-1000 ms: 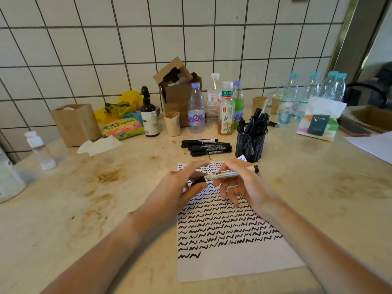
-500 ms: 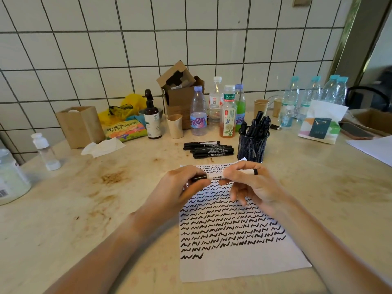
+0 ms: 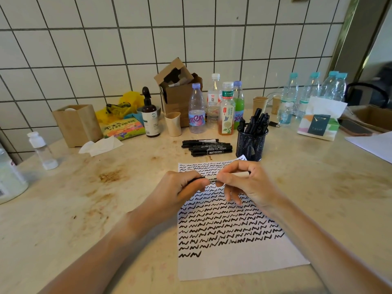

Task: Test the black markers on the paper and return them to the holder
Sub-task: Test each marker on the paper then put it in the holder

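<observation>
Frame centre: both hands meet on one marker (image 3: 213,179) held level above the paper (image 3: 233,262). Left hand (image 3: 182,187) pinches its dark cap end; right hand (image 3: 246,183) wraps the pale barrel. Holder (image 3: 251,145) stands just past the sheet's top right corner; loose markers (image 3: 207,147) lie left of it. Risk: if the cap goes on crooked, the tip could dry out or ink the fingers; a sweeping elbow could tip the holder

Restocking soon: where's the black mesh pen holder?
The black mesh pen holder stands centre-right in the head view, beyond the squiggled paper, right of the loose black markers.
</observation>
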